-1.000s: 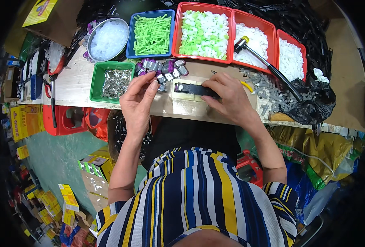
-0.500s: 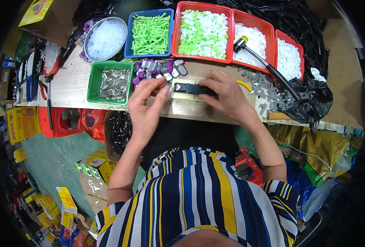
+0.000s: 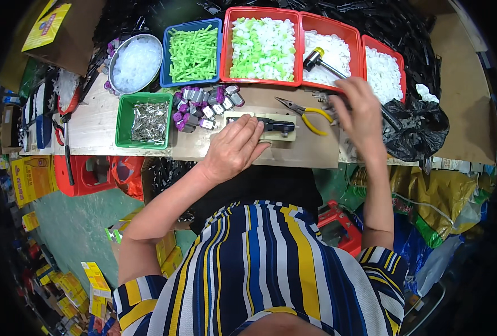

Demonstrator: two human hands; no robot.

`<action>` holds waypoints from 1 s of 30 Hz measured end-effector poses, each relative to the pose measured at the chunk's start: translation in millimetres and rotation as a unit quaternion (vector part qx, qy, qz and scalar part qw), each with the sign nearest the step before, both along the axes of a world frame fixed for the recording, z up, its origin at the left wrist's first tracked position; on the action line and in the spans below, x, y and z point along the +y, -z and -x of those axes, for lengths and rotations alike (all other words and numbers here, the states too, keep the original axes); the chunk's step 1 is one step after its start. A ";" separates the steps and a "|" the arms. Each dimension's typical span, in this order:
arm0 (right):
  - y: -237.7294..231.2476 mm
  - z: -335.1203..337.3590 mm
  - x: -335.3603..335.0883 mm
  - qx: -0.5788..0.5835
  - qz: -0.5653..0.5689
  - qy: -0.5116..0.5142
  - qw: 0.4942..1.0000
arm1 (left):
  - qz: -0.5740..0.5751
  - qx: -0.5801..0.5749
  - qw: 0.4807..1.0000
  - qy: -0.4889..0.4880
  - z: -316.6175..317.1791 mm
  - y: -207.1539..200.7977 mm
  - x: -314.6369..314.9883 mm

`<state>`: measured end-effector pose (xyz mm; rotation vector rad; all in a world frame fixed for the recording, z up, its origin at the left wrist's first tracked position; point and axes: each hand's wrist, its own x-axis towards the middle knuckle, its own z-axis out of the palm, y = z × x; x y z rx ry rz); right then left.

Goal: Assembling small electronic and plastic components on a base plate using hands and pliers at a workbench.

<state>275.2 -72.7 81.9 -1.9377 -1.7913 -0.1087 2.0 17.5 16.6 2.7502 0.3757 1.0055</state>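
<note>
A black plastic part (image 3: 276,125) lies in a cream block (image 3: 289,136) on the cardboard work surface. My left hand (image 3: 234,145) holds it down, its fingers together across the part's left end. My right hand (image 3: 363,115) is a little blurred and hovers over the handle of a hammer (image 3: 331,68), thumb apart from the fingers. The hammer rests across the red bins, its yellow-tipped head on white pieces; my hand hides the middle of the handle. Between my hands lie yellow-handled pliers (image 3: 310,113).
Behind stand a bowl of clear pieces (image 3: 138,64), a blue bin (image 3: 219,33) of green sticks and red bins (image 3: 299,45) of small parts. A green bin (image 3: 122,120) holds metal pins. Grey-and-purple pieces (image 3: 195,106) lie beside it. A black plastic bag (image 3: 422,134) sits right.
My right hand has let go of the black part and moved right to the hammer. My left hand has come down onto the part. The pliers are now uncovered.
</note>
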 end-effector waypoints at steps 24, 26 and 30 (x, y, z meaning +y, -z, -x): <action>-10.5 36.5 -79.9 0.188 0.138 -0.049 0.971 | -0.059 0.002 0.998 0.028 -5.0 -1.5 7.0; -20.3 43.5 -81.0 0.197 0.093 -0.047 0.975 | -0.063 0.000 0.998 0.031 -4.8 -2.1 7.5; -10.3 45.9 -84.7 0.183 0.096 -0.060 0.977 | -0.060 -0.001 0.998 0.030 -5.1 -1.4 6.6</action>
